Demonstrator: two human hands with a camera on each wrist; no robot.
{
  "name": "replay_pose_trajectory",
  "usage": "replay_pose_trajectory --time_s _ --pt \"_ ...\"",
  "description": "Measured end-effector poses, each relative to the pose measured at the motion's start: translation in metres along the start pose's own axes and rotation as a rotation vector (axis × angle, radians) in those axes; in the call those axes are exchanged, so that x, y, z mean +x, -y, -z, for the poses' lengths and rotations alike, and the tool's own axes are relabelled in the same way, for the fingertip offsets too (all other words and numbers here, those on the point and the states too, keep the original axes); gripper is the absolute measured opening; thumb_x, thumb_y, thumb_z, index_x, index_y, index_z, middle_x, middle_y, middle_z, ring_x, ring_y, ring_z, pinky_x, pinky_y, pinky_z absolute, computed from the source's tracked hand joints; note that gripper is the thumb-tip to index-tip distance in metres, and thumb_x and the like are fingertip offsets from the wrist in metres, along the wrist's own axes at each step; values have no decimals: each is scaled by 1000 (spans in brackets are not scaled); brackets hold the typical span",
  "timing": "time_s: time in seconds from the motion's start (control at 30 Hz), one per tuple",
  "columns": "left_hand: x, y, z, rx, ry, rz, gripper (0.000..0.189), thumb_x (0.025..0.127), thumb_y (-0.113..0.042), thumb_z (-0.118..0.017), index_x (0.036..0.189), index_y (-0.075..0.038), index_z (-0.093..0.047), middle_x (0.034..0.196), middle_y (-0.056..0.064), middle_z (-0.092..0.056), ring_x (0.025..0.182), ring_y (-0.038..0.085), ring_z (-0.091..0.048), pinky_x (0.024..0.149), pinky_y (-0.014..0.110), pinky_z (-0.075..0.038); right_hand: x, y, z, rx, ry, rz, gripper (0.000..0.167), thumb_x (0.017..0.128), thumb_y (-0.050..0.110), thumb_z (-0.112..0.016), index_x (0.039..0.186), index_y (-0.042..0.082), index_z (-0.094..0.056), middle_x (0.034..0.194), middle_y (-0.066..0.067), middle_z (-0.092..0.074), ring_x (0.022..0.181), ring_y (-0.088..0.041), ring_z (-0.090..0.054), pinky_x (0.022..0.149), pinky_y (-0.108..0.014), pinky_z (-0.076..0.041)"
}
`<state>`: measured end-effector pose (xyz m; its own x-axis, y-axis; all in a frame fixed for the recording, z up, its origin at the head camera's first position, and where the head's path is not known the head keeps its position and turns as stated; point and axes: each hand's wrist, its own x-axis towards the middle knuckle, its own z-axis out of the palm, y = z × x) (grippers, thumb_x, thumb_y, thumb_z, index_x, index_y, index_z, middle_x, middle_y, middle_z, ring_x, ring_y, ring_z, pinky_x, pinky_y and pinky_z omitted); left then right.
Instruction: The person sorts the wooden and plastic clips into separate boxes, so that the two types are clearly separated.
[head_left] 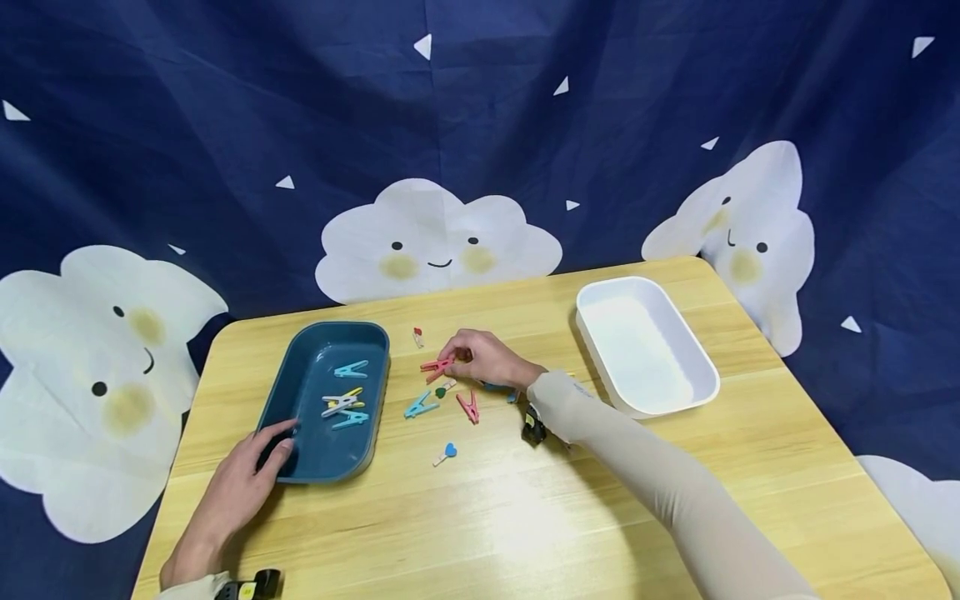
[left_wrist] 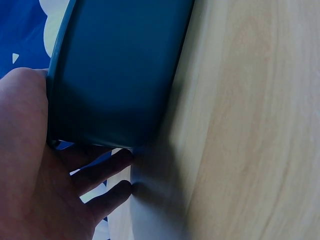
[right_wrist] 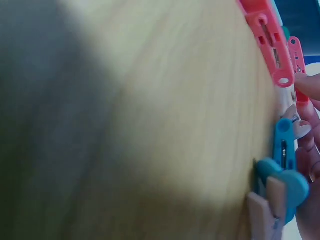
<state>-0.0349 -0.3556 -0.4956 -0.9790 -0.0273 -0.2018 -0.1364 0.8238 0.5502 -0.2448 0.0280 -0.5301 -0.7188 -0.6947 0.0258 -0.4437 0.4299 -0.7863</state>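
Red clothespin (head_left: 435, 365) sits between two and three o'clock of the blue tray (head_left: 322, 457), the right hand (head_left: 483, 358) pinching it! Relaxed-fingered left hand (head_left: 238, 486) touches the tray; a steady pinch should serve.

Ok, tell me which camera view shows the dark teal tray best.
The head view: it shows the dark teal tray from above, with clothespins inside and the left hand at its corner. The left wrist view shows only part of its outside, dimly; the right wrist view, just a dark patch, likely it, upper right.
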Motion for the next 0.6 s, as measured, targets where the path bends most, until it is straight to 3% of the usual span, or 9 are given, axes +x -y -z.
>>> replay_pose_trajectory --time_s 0.6 --pt "1 1 -1 2 9 9 59 119 -47 -40 160 -6 -51 162 39 -43 149 64 -37 113 83 -34 12 44 3 26 -54 59 18 100 21 -83 118 19 -82 114 4 -74 103 -14 -64 90 -25 -56"
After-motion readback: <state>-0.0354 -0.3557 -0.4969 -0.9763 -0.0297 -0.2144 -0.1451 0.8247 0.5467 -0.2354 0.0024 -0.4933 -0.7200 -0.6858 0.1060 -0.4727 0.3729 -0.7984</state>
